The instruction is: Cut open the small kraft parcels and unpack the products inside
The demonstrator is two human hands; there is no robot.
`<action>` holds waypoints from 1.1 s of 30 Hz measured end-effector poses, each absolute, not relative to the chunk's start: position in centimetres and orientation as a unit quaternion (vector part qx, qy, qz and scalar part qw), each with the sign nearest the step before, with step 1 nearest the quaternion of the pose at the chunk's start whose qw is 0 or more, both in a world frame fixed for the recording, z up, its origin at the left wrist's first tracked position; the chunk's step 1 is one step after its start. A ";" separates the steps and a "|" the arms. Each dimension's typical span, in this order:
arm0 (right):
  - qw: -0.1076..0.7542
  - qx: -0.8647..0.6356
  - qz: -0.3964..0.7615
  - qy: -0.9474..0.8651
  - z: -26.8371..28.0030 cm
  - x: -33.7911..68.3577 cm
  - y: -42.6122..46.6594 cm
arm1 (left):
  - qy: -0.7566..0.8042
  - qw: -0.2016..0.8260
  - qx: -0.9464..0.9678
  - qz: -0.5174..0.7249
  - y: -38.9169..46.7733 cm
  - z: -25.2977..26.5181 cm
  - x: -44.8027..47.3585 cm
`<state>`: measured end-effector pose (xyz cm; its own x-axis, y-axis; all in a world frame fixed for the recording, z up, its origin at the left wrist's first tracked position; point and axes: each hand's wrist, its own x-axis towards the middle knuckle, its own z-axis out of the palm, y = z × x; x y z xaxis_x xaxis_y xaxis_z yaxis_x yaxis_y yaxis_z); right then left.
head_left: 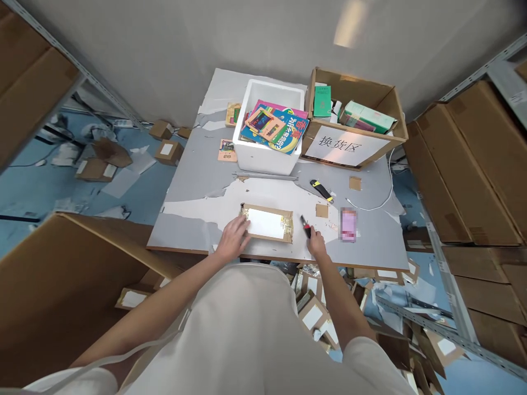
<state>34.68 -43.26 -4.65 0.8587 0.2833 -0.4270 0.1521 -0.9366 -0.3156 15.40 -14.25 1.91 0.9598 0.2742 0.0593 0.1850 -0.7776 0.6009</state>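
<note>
1. From my remote seat I see the taped carton (267, 224) lying flat near the front edge of the counter (185, 233), its white label (264, 221) facing up, between my two hands.
2. My left hand (234, 238) lies on the carton's left end, fingers bent over the corner; I cannot tell whether it pinches the box or merely steadies it.
3. My right hand (317, 243) is closed around a red-and-black cutter (307, 228), whose tip points away from me, apart from the carton's right end. The tip is too blurred for me to judge how much blade is out.
4. To handle this well, I would press the left end down firmly, so the light-looking box cannot skid, and keep those fingers out of the blade's line.
5. Gold-coloured tape (287, 226) shows at the right end, close to the cutter. Any stroke there should be shallow, along the seam and away from the left hand, sparing whatever is inside.
6. I would also mind the cardboard square (321, 210) and the pink item (348, 225) to the right, giving my wrist room to swing without brushing them.
</note>
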 end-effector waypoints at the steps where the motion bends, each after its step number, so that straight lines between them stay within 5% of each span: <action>1: 0.172 -0.955 0.218 -0.109 -3.9 34.8 -43.2 | 0.087 0.307 0.946 0.054 -14.4 1.8 15.4; 4: 0.289 -0.939 0.133 -0.134 -0.2 35.1 -41.7 | 0.030 0.295 0.955 0.018 -14.5 0.5 15.4; 7: 0.303 -0.895 0.161 -0.285 4.4 34.6 -38.5 | 0.017 0.265 0.964 0.026 -14.3 -1.2 15.2; 16: -0.021 -0.762 0.282 -0.582 8.6 32.9 -29.5 | -0.046 0.155 0.983 0.085 -13.8 -3.5 15.2; 33: -0.200 -0.759 0.269 -0.558 10.4 29.9 -25.5 | -0.044 0.198 0.977 0.070 -13.9 -4.7 14.9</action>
<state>29.94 -25.48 10.38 0.2329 0.7397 -0.6313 0.9547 -0.2974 0.0037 14.86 -13.93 -4.74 0.9864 -0.0591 0.1535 -0.1141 -0.9180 0.3797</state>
